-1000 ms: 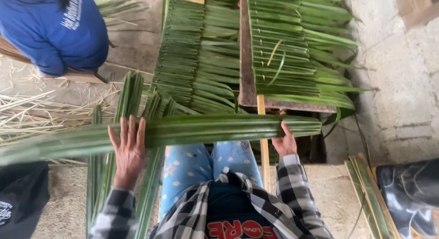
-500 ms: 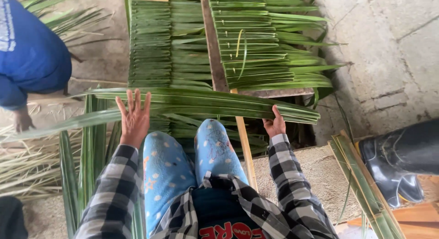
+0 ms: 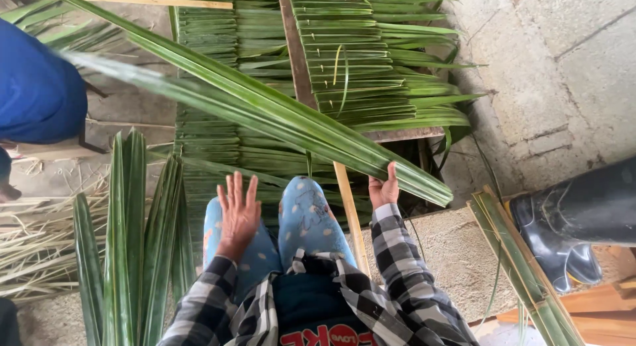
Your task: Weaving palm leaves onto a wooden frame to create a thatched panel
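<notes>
The right hand [image 3: 384, 187] gripped the lower end of a long bundle of green palm leaves [image 3: 265, 107], which slanted from centre right to the upper left. The left hand [image 3: 238, 213] hovered spread and empty above the knee. Judging by this, the bundle was mid-swing; both hands would need to steady it.

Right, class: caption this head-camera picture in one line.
Right hand grips a bundle of long green palm leaves; left hand hovers open.

Right hand [image 3: 384, 189] gripping palm fronds [image 3: 265, 107]
</notes>
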